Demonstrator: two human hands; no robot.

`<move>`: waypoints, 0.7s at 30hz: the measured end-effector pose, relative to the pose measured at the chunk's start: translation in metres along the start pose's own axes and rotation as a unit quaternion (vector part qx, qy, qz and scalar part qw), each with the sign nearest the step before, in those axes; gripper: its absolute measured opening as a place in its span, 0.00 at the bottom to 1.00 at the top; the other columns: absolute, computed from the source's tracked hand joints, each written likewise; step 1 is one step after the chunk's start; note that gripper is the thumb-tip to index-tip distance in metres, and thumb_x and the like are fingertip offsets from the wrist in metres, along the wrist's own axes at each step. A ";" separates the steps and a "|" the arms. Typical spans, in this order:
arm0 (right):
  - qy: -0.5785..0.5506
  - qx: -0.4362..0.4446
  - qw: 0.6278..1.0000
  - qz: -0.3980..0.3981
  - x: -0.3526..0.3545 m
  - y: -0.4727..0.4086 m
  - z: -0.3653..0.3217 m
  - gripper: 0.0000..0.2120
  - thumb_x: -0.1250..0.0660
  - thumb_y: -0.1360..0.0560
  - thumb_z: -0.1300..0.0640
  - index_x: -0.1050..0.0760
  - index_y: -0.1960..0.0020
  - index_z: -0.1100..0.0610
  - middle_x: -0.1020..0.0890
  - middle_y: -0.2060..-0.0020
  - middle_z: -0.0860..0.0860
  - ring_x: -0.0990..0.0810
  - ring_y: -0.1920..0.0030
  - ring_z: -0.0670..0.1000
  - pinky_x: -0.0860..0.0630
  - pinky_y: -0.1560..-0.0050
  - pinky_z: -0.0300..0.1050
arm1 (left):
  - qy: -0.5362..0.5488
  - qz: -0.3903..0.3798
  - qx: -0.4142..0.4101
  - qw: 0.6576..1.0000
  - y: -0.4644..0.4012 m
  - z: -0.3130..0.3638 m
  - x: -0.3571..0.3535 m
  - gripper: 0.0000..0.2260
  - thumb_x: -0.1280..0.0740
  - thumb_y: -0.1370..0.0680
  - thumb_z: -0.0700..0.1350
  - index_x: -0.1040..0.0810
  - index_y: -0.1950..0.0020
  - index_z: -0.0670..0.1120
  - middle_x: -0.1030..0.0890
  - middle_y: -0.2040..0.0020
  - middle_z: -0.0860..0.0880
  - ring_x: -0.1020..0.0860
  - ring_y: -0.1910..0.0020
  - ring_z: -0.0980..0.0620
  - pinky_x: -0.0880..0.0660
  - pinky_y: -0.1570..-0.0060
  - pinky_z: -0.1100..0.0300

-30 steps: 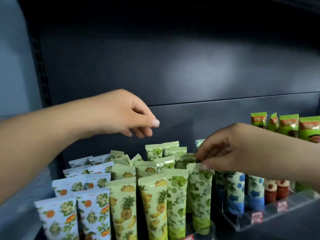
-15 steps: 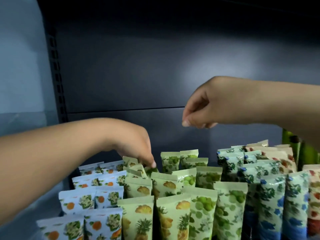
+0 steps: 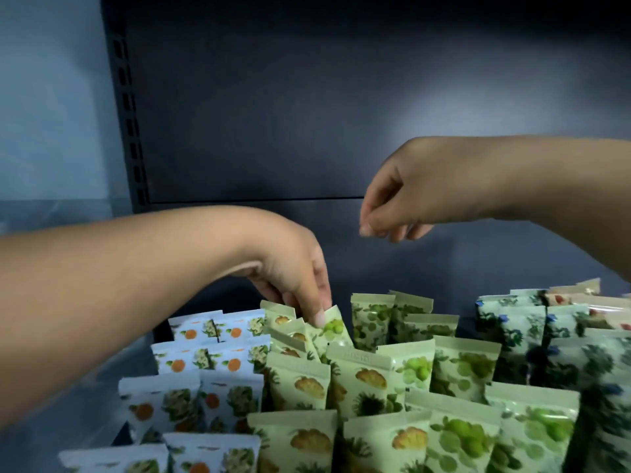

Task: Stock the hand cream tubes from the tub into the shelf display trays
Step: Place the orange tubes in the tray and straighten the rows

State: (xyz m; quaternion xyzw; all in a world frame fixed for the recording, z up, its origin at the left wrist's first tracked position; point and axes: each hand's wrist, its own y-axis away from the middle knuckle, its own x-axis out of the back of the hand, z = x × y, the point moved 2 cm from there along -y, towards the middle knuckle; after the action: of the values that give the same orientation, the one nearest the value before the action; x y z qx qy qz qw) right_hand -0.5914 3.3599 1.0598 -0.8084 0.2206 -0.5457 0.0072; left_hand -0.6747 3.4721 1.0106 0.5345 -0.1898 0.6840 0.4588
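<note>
The left hand (image 3: 293, 285) reaches down into the far rows of the display. Its thumb and forefinger pinch the flat crimped top of a tilted pale-green plastic hand cream tube with a green grape print (image 3: 330, 327). This tube leans out of line among the pale-green pineapple-print tubes (image 3: 309, 384), left of the upright grape-print rows (image 3: 370, 317).

The right hand (image 3: 406, 196) hangs above and to the right, well apart from the stock. Its fingers are curled with thumb and forefinger tips together. No object is visible between them.

Handling assessment: the tubes appear light, with soft squeezable walls and a glossy, probably slippery surface. The crimped end seal is the stiffest flat area and the only part exposed above neighbouring tubes; grip there. Tubes stand close together, so a sideways pull is likely to tip the adjacent ones.

White orange-blossom-print tubes (image 3: 191, 361) fill the left rows and blue floral-print tubes (image 3: 519, 327) the right. The tub is not in view.
</note>
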 end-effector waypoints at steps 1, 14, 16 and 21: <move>0.001 -0.003 1.000 -0.010 -0.002 -0.001 0.000 0.05 0.30 0.29 0.55 0.19 0.61 0.57 0.20 0.73 0.47 0.22 0.69 0.44 0.21 0.64 0.34 | 0.011 0.008 -0.007 1.000 0.001 0.001 0.002 0.07 0.27 0.31 0.41 0.22 0.64 0.50 0.22 0.68 0.54 0.25 0.68 0.61 0.28 0.67 0.72; 0.035 -0.068 0.975 -0.208 -0.046 0.004 0.031 0.06 0.30 0.29 0.53 0.24 0.64 0.50 0.24 0.70 0.43 0.28 0.66 0.42 0.25 0.59 0.40 | 0.021 0.075 -0.095 0.992 0.024 0.020 0.012 0.06 0.26 0.32 0.43 0.19 0.68 0.52 0.21 0.75 0.57 0.25 0.73 0.65 0.30 0.71 0.74; 0.038 -0.069 0.977 -0.197 -0.046 0.004 0.030 0.07 0.30 0.29 0.53 0.25 0.65 0.49 0.25 0.68 0.43 0.28 0.65 0.42 0.24 0.59 0.39 | 0.021 0.080 -0.097 0.992 0.025 0.021 0.012 0.06 0.26 0.32 0.43 0.19 0.68 0.52 0.21 0.75 0.57 0.24 0.74 0.64 0.30 0.72 0.74; 0.025 -0.072 0.978 -0.194 -0.046 0.006 0.028 0.07 0.30 0.28 0.55 0.24 0.65 0.49 0.24 0.69 0.43 0.28 0.67 0.40 0.25 0.62 0.37 | 0.037 0.050 -0.097 0.993 0.024 0.018 -0.001 0.07 0.27 0.30 0.41 0.20 0.67 0.50 0.21 0.75 0.56 0.22 0.73 0.63 0.29 0.73 0.73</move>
State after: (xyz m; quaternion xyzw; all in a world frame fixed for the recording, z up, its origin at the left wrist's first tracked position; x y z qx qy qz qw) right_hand -0.5826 3.3647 1.0068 -0.8205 0.0981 -0.5391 -0.1628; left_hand -0.6849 3.4459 1.0218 0.4512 -0.2647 0.7038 0.4807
